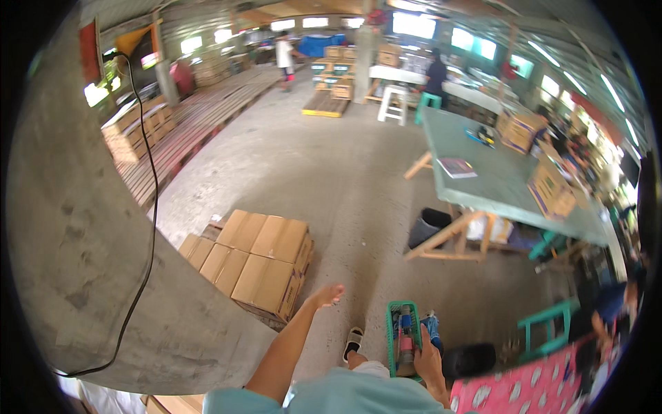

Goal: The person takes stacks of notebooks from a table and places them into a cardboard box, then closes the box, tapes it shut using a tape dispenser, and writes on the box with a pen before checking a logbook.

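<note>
My left hand (325, 296) is stretched out in front of me over the concrete floor, fingers loosely curled, holding nothing. It hovers beside a stack of closed cardboard boxes (255, 262) on a pallet. My right hand (427, 359) rests on a green plastic basket (403, 337) that holds a blue and red bottle-like item, gripping its right side. One foot in a black and white sandal (353, 343) shows below, between the two hands.
A thick concrete pillar (89, 262) with a black cable fills the left. A long green table (496, 179) on wooden trestles carries boxes and a booklet at right. A green stool (548, 324) and a pink patterned cloth (531, 390) lie lower right. People stand far back.
</note>
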Demonstrator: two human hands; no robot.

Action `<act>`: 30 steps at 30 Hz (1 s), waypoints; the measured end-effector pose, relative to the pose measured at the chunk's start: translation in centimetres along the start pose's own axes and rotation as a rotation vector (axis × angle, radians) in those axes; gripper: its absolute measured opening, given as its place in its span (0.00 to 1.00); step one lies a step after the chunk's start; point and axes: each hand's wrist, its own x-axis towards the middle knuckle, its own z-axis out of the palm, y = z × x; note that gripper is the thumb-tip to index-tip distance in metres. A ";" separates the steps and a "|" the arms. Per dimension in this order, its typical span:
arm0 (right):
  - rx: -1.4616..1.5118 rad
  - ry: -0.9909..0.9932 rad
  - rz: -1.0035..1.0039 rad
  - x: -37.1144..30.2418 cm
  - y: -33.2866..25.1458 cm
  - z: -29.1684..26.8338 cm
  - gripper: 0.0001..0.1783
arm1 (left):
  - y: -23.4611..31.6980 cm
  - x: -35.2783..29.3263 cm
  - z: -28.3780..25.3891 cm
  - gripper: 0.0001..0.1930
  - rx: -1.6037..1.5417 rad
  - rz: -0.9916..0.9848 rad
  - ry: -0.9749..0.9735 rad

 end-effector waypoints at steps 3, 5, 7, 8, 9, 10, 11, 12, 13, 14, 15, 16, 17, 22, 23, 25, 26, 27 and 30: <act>0.000 -0.116 0.016 12.9 0.5 0.4 0.38 | 3.0 7.4 -9.4 0.23 0.203 0.284 0.118; 0.005 -0.190 -0.010 21.4 0.5 1.3 0.39 | 3.8 10.6 -12.8 0.21 0.425 0.126 0.385; -0.019 -0.199 -0.041 29.2 1.2 2.4 0.39 | 3.0 13.0 -15.1 0.20 0.797 0.241 0.496; -0.073 -0.244 -0.003 32.9 1.5 2.8 0.39 | 2.3 14.1 -15.4 0.22 0.621 0.125 0.485; -0.086 -0.248 -0.014 36.7 1.6 3.5 0.39 | 1.1 14.7 -16.2 0.25 0.440 0.008 0.508; -0.072 -0.263 -0.046 40.6 1.6 4.2 0.40 | 0.9 15.3 -17.3 0.29 0.724 0.009 0.444; -0.001 -0.320 -0.145 44.7 0.2 5.6 0.40 | -4.3 13.5 -20.1 0.30 0.701 -0.083 0.534; 0.014 -0.343 -0.170 48.4 0.2 6.8 0.40 | -4.3 14.8 -20.4 0.28 0.496 -0.624 0.310; 0.017 -0.344 -0.178 52.6 -0.1 7.9 0.40 | -4.7 15.4 -21.1 0.28 0.392 -0.711 0.298; 0.024 -0.374 -0.203 56.6 -0.7 9.1 0.40 | -4.7 15.6 -22.0 0.27 0.284 -0.704 0.372; 0.030 -0.404 -0.225 60.3 -1.2 10.4 0.40 | -4.3 16.0 -22.8 0.27 0.201 -0.714 0.415; -0.001 -0.426 -0.171 64.3 -1.5 11.2 0.41 | -1.9 17.7 -24.8 0.27 0.164 -0.715 0.454; 0.010 -0.422 -0.207 67.9 -2.7 12.5 0.41 | -1.1 18.2 -26.4 0.27 0.088 -0.721 0.518; 0.057 -0.404 -0.176 86.2 -3.3 17.3 0.41 | 12.1 32.3 -38.8 0.25 0.062 -0.550 0.680; 0.072 -0.418 -0.157 89.4 -3.0 18.3 0.41 | 14.9 35.7 -41.2 0.25 0.099 -0.486 0.716; 0.039 -0.426 -0.118 95.4 -1.4 20.5 0.35 | 23.4 45.7 -47.3 0.23 0.341 -0.301 0.630; 0.034 -0.453 -0.096 98.1 -1.2 22.1 0.30 | 25.7 49.5 -49.4 0.22 0.313 -0.309 0.737; 0.004 -0.448 -0.008 100.9 -0.2 22.9 0.27 | 31.5 55.7 -51.3 0.23 0.364 -0.251 0.631; 0.023 -0.391 0.055 109.2 0.3 23.8 0.23 | 44.9 69.4 -54.7 0.23 0.410 0.082 0.468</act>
